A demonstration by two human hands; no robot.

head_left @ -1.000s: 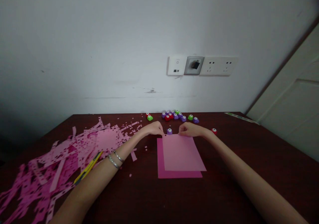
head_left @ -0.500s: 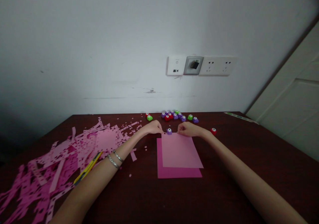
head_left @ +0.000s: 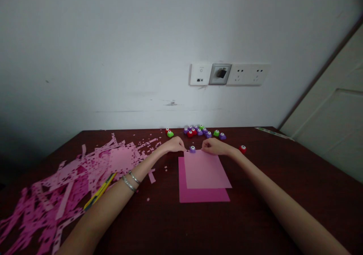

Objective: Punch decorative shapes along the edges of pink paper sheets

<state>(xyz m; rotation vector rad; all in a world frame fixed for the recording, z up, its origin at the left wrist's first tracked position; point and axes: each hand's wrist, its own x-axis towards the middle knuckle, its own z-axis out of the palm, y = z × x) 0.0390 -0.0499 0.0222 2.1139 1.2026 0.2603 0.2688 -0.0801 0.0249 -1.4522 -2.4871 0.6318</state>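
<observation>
My left hand [head_left: 175, 144] pinches the far left corner of a light pink sheet of paper [head_left: 207, 171]. Closed on the same sheet's far edge, farther right, is my right hand [head_left: 213, 146]. Between the two hands a small purple craft punch [head_left: 192, 149] with a white top sits at that edge. A small dark hole shows in the paper just left of the punch. Underneath, a darker pink sheet [head_left: 204, 196] lies on the table, sticking out at the left and near sides. My fingertips are too small to make out in detail.
Punched pink paper strips [head_left: 76, 183] pile up on the left, with a yellow craft knife [head_left: 100, 192] on them. Several coloured punches [head_left: 199, 132] stand by the wall. A red punch [head_left: 242, 149] is beside my right forearm. A ruler-like strip [head_left: 273, 133] lies far right.
The near edge of the light pink sheet has shifted slightly away from me, showing more of the darker sheet. Both hands stay in nearly the same place.
</observation>
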